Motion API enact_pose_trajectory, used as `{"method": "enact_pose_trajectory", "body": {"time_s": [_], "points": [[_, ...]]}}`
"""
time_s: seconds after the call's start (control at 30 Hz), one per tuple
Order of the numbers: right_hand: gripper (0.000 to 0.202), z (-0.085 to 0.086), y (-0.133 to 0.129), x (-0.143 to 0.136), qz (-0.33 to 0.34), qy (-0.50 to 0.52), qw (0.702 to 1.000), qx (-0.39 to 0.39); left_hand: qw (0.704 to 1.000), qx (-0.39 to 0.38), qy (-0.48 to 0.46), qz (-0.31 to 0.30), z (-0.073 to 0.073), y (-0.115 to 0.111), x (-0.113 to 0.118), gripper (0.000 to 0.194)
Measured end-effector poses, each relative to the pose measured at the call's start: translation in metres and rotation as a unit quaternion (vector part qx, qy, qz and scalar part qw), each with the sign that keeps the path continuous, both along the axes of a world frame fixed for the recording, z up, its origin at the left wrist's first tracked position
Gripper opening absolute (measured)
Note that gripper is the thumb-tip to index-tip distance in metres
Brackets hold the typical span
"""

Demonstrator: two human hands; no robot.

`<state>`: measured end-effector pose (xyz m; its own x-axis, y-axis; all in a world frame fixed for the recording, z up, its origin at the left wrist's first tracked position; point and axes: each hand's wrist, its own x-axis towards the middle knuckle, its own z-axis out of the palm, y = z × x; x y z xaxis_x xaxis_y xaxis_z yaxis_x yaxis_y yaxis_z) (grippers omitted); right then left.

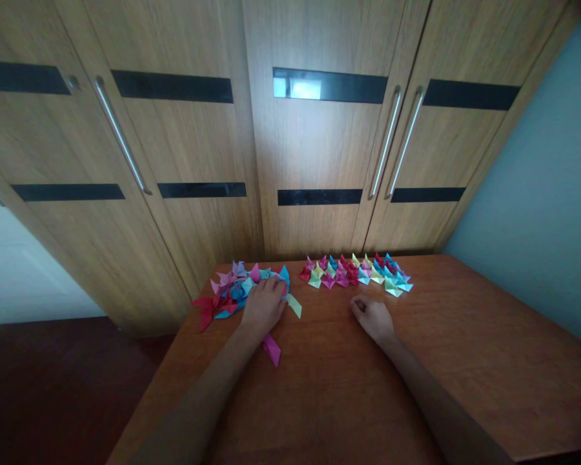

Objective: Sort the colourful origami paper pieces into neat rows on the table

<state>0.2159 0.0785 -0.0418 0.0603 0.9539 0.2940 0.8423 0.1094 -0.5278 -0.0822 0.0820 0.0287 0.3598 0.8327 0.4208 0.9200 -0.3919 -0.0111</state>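
Left hand [265, 302] on folded-paper heap [241, 292], right hand [375, 318] near paper rows [341, 276], brown table [326, 394]

We count two hands, one left hand [264, 302] and one right hand [375, 320], over one surface [319, 387]. We see two groups of folded papers, one left heap [242, 290] and one right cluster [341, 276], each overlapping too much for us to count its pieces exactly. Behind, we count four wardrobe doors [319, 142], eight dark strips [353, 90], three long handles [121, 136] and one small round fitting [72, 82].
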Motion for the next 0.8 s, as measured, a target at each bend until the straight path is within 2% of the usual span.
{"method": "enact_pose_trajectory", "body": {"time_s": [0.2, 0.53, 0.8], "points": [[0.021, 0.001, -0.002, 0.003, 0.016, 0.014, 1.0, 0.006, 0.998, -0.001, 0.067, -0.003, -0.004, 0.01, 0.016, 0.027], [0.016, 0.007, -0.004, 0.0, 0.012, 0.004, 1.0, -0.018, 0.996, -0.006, 0.094, 0.005, -0.01, 0.011, 0.012, 0.035], [0.015, 0.007, -0.005, -0.001, 0.007, -0.003, 1.0, -0.012, 0.995, -0.003, 0.091, 0.032, -0.009, 0.009, 0.015, 0.027]]}}
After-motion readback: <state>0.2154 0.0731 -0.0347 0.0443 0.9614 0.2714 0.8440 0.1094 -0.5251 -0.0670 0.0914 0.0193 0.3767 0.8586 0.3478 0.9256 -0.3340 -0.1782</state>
